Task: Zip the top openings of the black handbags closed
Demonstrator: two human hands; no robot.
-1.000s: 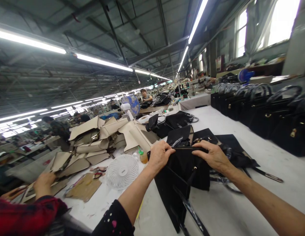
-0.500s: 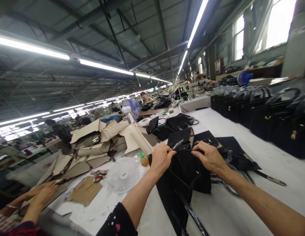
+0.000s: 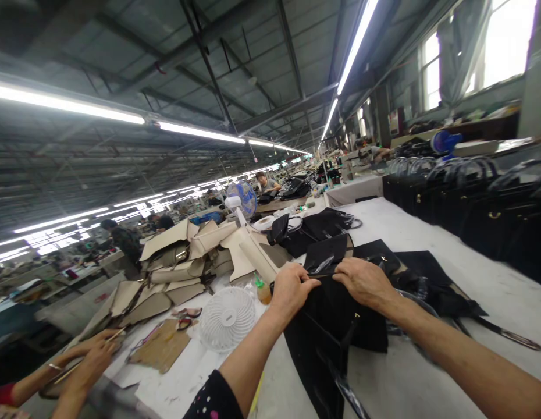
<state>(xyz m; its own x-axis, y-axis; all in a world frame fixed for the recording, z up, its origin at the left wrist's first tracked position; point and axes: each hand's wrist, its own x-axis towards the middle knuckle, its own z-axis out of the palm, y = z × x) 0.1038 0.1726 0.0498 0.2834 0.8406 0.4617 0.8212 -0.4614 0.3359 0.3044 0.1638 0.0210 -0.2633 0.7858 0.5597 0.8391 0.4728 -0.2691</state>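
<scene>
A black handbag (image 3: 327,317) lies in front of me on the white table, its plastic-wrapped handle (image 3: 346,393) hanging toward me. My left hand (image 3: 292,289) pinches the bag's top edge between thumb and fingers. Close beside it, my right hand (image 3: 362,279) pinches the same edge from the right. The fingertips of both hands are a short gap apart. More black bag pieces (image 3: 421,276) lie just beyond and to the right of my hands, some with a strap.
A white fan (image 3: 227,319) and a green-capped glue bottle (image 3: 262,290) stand left of my arm. Beige bag panels (image 3: 170,250) are heaped behind. Finished black bags (image 3: 471,203) line the right side. A co-worker's hands (image 3: 89,355) work at lower left, near scissors (image 3: 187,314).
My hands have come a little closer together along the bag's edge. The whole view has shifted slightly, and the co-worker's hands have moved on their piece.
</scene>
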